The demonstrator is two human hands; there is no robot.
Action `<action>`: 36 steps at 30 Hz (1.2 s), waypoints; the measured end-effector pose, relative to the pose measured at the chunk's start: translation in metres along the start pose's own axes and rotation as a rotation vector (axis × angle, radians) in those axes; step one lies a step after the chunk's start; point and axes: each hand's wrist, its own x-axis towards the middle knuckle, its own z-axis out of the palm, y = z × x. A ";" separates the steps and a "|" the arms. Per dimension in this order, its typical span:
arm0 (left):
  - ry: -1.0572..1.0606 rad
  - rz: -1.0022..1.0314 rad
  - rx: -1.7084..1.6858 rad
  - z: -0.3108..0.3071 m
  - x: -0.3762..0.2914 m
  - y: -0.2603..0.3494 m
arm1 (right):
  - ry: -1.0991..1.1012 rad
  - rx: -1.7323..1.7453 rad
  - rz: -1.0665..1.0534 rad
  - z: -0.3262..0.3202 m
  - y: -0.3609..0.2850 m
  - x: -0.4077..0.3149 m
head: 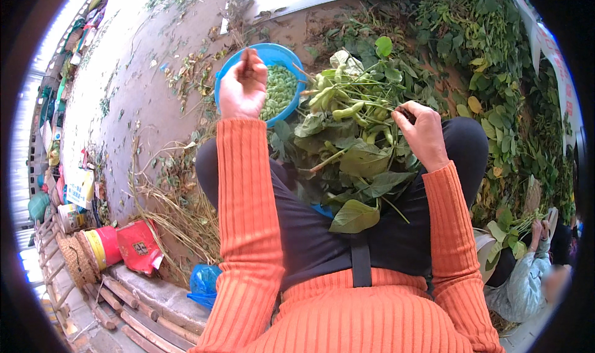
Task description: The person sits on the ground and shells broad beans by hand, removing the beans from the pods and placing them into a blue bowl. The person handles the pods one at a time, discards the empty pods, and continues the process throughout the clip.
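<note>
Above the left part of a blue plastic basin (224,67) my left hand (245,85) is raised with its fingers curled together; whether anything is inside them cannot be told. Green pods, seemingly soybean pods (281,90), lie in the basin. Across my lap and beyond my knees rests a heap of soybean plants with broad leaves (367,160) and clusters of plump green pods (348,111). My right hand (420,130) is at the right side of these clusters, thumb and forefinger close together at the stems; the exact grip is partly hidden.
Piled bean plants (502,102) cover the ground to the right. Another person (520,278) sits at the lower right, handling leafy stems. Dry stalks (181,213), a blue plastic bag (204,283), a red bag (139,246) and wooden poles (139,316) lie at the left.
</note>
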 end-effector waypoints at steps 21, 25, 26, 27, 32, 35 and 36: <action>0.001 0.088 1.352 -0.013 -0.058 -0.172 | -0.022 0.297 0.152 -0.034 -0.027 0.001; -0.005 0.058 1.225 -0.017 -0.056 -0.174 | -0.018 0.266 0.164 -0.036 -0.019 0.003; 0.015 -0.007 1.172 -0.017 -0.056 -0.173 | 0.003 0.222 0.158 -0.036 -0.015 0.003; 0.034 -0.072 1.117 -0.007 -0.060 -0.167 | 0.025 0.178 0.152 -0.036 -0.011 0.004; -0.021 -0.329 0.709 -0.013 -0.061 -0.159 | 0.000 -0.081 0.210 -0.028 0.014 0.010; 0.017 -0.375 0.705 -0.011 -0.063 -0.155 | 0.013 -0.246 0.173 -0.024 0.021 0.012; 0.014 -0.386 0.723 -0.007 -0.065 -0.154 | 0.011 -0.274 0.172 -0.022 0.024 0.014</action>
